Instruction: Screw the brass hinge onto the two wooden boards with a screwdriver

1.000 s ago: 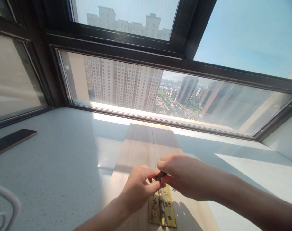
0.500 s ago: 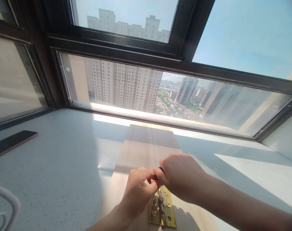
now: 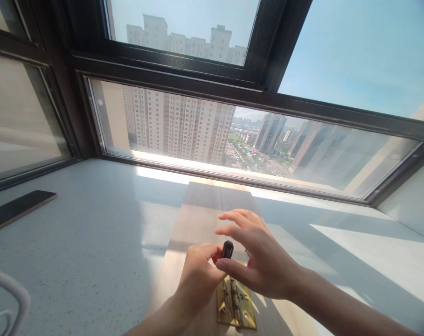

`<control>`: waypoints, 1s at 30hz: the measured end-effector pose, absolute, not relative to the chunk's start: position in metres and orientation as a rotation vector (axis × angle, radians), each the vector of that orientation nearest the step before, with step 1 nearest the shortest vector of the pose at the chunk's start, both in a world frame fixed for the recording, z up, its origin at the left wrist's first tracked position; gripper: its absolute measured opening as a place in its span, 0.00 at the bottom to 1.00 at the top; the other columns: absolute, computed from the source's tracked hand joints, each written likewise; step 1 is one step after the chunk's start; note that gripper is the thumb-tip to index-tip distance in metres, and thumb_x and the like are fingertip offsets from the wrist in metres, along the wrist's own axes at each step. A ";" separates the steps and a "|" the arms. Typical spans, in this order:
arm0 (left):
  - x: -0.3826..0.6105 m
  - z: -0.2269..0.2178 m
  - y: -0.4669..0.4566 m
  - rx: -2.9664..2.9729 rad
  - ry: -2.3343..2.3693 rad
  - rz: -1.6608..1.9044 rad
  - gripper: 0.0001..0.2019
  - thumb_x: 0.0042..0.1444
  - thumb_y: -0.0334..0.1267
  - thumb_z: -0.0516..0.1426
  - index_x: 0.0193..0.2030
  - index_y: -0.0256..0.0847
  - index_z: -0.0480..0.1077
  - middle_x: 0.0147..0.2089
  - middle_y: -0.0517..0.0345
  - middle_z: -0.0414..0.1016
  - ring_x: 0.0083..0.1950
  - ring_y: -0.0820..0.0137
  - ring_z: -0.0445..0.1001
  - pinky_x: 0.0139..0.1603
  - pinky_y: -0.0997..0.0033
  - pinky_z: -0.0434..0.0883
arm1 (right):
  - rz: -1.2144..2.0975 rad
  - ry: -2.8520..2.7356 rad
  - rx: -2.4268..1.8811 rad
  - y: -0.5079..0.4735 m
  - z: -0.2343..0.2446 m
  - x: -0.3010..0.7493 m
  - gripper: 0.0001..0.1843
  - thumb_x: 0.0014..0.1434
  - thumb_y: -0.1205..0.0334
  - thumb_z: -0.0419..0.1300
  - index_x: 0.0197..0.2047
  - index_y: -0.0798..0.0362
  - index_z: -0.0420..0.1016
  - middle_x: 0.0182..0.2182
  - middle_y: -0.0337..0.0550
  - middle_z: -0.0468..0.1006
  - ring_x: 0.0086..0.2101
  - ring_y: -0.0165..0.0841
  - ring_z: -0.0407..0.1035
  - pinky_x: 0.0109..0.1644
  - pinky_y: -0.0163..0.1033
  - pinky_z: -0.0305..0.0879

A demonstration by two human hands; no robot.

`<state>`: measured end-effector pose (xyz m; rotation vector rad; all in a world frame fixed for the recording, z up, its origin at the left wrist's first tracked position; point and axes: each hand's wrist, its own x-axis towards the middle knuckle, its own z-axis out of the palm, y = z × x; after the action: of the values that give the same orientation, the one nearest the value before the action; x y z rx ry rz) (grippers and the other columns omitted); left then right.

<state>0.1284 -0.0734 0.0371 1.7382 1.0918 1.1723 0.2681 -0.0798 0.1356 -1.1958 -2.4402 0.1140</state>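
Over wooden boards point(image 3: 194, 217) bearing a brass hinge point(image 3: 246, 308), the left hand point(image 3: 199, 270) pinches a black handle point(image 3: 227, 249), the right hand point(image 3: 262, 256) spread.

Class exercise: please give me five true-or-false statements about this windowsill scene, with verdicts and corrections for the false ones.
1. The left hand holds the black tool handle. True.
2. The right hand is clenched in a tight fist. False: the right hand is open, its fingers apart.
3. The brass hinge lies on the pale wooden boards. True.
4. The dark phone-like slab lies to the right of the hinge. False: the slab is far to its left, on the speckled sill.
5. Tall buildings show through the window. True.
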 end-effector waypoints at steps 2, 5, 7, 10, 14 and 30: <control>0.128 0.037 -0.073 1.763 1.110 1.166 0.07 0.51 0.33 0.60 0.23 0.38 0.72 0.23 0.63 0.71 0.27 0.74 0.65 0.30 0.75 0.59 | 0.199 -2.199 -1.251 -0.083 0.125 0.270 0.17 0.62 0.51 0.52 0.35 0.54 0.74 0.35 0.48 0.78 0.38 0.37 0.70 0.45 0.43 0.63; 0.130 0.037 -0.073 1.775 1.130 1.158 0.06 0.50 0.34 0.61 0.23 0.38 0.72 0.23 0.64 0.72 0.27 0.74 0.65 0.31 0.75 0.60 | 0.219 -2.109 -1.314 -0.088 0.114 0.269 0.21 0.66 0.51 0.47 0.41 0.55 0.76 0.41 0.51 0.79 0.44 0.40 0.70 0.49 0.46 0.64; 0.130 0.037 -0.072 1.742 1.107 1.144 0.07 0.51 0.33 0.59 0.23 0.38 0.71 0.23 0.63 0.72 0.27 0.74 0.65 0.30 0.75 0.60 | 0.171 -2.261 -1.333 -0.091 0.110 0.266 0.27 0.62 0.48 0.51 0.58 0.56 0.69 0.58 0.56 0.68 0.59 0.49 0.57 0.60 0.56 0.54; 0.127 0.040 -0.068 1.722 1.086 1.097 0.04 0.47 0.32 0.61 0.24 0.38 0.72 0.25 0.63 0.72 0.29 0.73 0.65 0.32 0.74 0.62 | 0.259 -2.446 -1.443 -0.096 0.106 0.264 0.43 0.58 0.44 0.55 0.68 0.62 0.51 0.66 0.60 0.53 0.66 0.53 0.39 0.64 0.62 0.45; 0.120 0.049 -0.062 1.612 0.716 1.070 0.11 0.49 0.32 0.61 0.41 0.38 0.73 0.38 0.57 0.75 0.39 0.69 0.70 0.43 0.72 0.67 | 0.297 -2.469 -1.519 -0.099 0.103 0.266 0.47 0.59 0.41 0.53 0.70 0.60 0.43 0.68 0.58 0.43 0.66 0.53 0.31 0.65 0.65 0.39; 0.120 0.050 -0.057 1.654 0.678 1.147 0.08 0.54 0.33 0.60 0.40 0.34 0.78 0.35 0.52 0.80 0.37 0.66 0.77 0.40 0.70 0.74 | 0.325 -1.305 -1.607 -0.129 0.070 0.355 0.18 0.58 0.45 0.55 0.37 0.48 0.79 0.50 0.46 0.77 0.54 0.47 0.66 0.60 0.53 0.59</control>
<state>0.1201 -0.0567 0.0505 1.6543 0.6785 1.1473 0.3550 -0.1291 0.0697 -1.6070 -1.3049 0.3248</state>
